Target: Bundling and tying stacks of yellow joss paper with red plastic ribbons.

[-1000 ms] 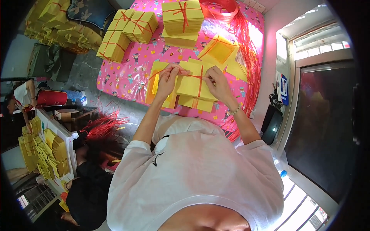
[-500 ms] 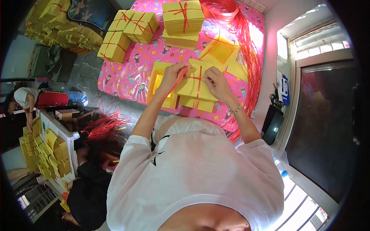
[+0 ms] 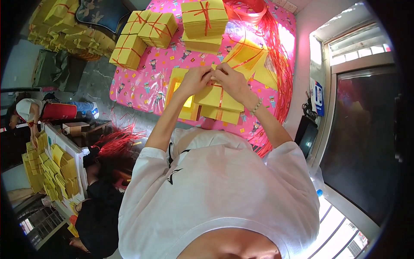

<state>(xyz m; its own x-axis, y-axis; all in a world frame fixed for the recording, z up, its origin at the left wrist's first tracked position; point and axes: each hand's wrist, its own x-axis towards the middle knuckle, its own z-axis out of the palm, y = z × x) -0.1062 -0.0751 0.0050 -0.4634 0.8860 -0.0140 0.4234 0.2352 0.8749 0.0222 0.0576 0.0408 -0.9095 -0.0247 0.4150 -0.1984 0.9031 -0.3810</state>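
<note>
A stack of yellow paper sheets (image 3: pixel 209 97) lies in front of me, with a red ribbon (image 3: pixel 221 96) running down over its top. Above its middle my left hand (image 3: pixel 196 80) and my right hand (image 3: pixel 235 85) meet, fingertips nearly touching. Both are closed in a pinch at the ribbon's crossing; the ribbon ends and the knot are mostly hidden behind the fingers. More yellow sheets (image 3: pixel 221 115) show under the stack's near edge. Left of it, partly beneath my left wrist, is a yellow sheet stack with a golden printed square (image 3: pixel 188 102).
A pink patterned cloth (image 3: pixel 142 93) covers the table. Tied yellow bundles (image 3: pixel 157 30) and a taller stack (image 3: pixel 205 23) stand at the back. Loose red ribbons (image 3: pixel 280 64) hang along the right side. Two other people are at left, by a table with yellow bundles (image 3: pixel 64 166).
My right hand has moved left and slightly up to meet my left hand over the ribbon crossing. The ribbon length that trailed along my left wrist no longer shows there.
</note>
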